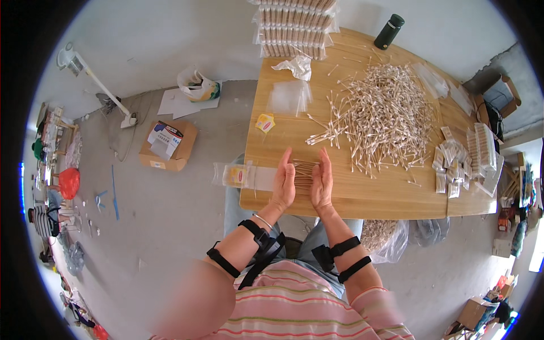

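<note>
My left hand [284, 180] and my right hand [321, 180] stand on edge near the table's front edge, palms facing each other and fingers stretched out. Between them lies a small bundle of cotton swabs [304, 175], its ends at or close to both palms; neither hand's fingers wrap round it. Left of my left hand, a clear bag with a yellow label [237, 176] sticks out past the table's left edge, beside a whitish strip [264, 178]. A large loose heap of cotton swabs [391, 116] spreads over the table beyond my right hand.
Stacked swab packs [294, 28] rise at the back left of the wooden table [362, 198]. Clear bags [289, 97] and a yellow label [264, 123] lie nearer. A dark bottle [389, 32] stands at the back; small packs [451, 161] lie right. A cardboard box [168, 145] sits on the floor.
</note>
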The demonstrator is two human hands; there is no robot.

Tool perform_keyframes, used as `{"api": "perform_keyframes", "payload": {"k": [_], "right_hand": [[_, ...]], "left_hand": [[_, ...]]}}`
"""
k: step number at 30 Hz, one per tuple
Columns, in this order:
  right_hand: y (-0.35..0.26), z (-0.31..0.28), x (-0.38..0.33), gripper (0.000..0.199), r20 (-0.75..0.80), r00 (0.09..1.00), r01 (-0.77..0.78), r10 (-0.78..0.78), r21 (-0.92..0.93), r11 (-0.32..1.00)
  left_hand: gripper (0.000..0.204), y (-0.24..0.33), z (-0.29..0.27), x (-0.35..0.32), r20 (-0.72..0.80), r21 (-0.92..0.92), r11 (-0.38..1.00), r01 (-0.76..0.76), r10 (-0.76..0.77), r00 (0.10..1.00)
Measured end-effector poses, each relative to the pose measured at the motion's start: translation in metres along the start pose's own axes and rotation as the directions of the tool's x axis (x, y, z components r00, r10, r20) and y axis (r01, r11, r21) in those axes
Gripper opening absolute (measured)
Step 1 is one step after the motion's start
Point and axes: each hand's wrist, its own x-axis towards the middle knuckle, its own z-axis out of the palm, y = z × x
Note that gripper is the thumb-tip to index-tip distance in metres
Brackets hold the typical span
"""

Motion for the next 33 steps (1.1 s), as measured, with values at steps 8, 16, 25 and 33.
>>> {"api": "perform_keyframes", "payload": {"k": [8,16,25,33], "right_hand": [[-0.001,0.001,0.006,0.041,-0.047,0.999,-0.024,0.021,-0.070,0.997],[-0.010,-0.014,0.008,0.055,0.196,0.965,0.257,-0.176,-0.551,0.794],[-0.035,-0.007,-0.032,0.078,0.537,0.832,0.440,0.140,-0.791,0.424],[-0.031,-0.007,-0.017,0.076,0.538,0.825,0.430,0.172,-0.795,0.427]], "left_hand": [[0.069,0.003,-0.002,-0.001,-0.004,-0.042,0.999,0.016,-0.016,1.000],[0.073,-0.004,-0.022,0.004,0.015,-0.246,0.969,0.008,-0.004,1.000],[0.072,0.000,-0.021,0.000,-0.007,-0.155,0.987,0.038,-0.039,0.999],[0.067,-0.001,-0.021,-0.001,-0.019,-0.102,0.995,-0.005,0.003,1.000]]}}
